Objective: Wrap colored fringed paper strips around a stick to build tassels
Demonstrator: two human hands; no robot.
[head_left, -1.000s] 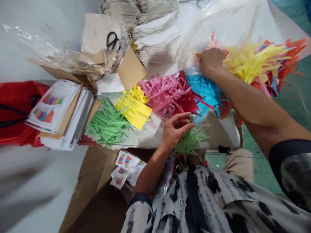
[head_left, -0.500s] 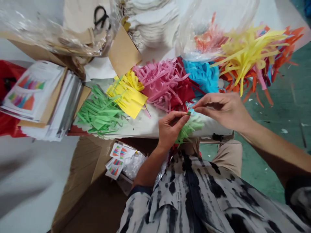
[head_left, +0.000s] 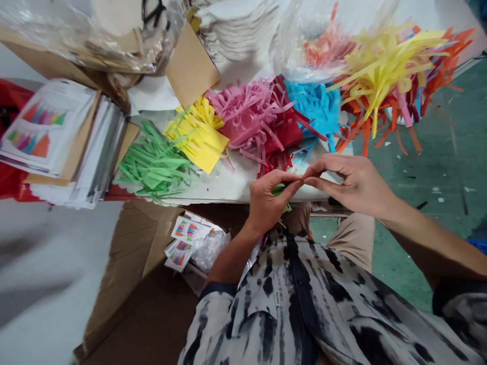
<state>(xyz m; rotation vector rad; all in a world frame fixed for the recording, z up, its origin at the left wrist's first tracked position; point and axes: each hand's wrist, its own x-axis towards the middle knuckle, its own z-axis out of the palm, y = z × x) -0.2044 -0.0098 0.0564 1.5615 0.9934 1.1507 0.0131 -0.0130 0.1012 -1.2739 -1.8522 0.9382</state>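
My left hand (head_left: 268, 200) is closed in a pinch on a green tissue-paper tassel (head_left: 279, 189), which shows between its fingers and below them. Most of the tassel is hidden behind that hand. The fingertips of my right hand (head_left: 352, 183) are pinched together and meet the left fingertips. Whatever lies between the right fingertips is too small to make out. Just beyond the hands lie dark red fringed paper (head_left: 283, 137) and blue fringed paper (head_left: 315, 104). Pink fringed paper (head_left: 253, 114), yellow fringed paper (head_left: 205, 149) and green fringed paper (head_left: 152, 162) spread leftward along the table (head_left: 228, 190).
Printed sheets (head_left: 49, 132) stand stacked at left. A brown card (head_left: 193, 66), black-handled scissors (head_left: 154, 12) and clear plastic bags (head_left: 300, 45) lie farther back. Mixed yellow and orange fringes (head_left: 384, 76) overhang the right edge. Below the table is an open cardboard box (head_left: 125, 263).
My right hand has moved slightly left, so its fingertips now meet those of my left hand. The green tassel, spread below the left hand before, is now mostly hidden. The whole view has shifted slightly.
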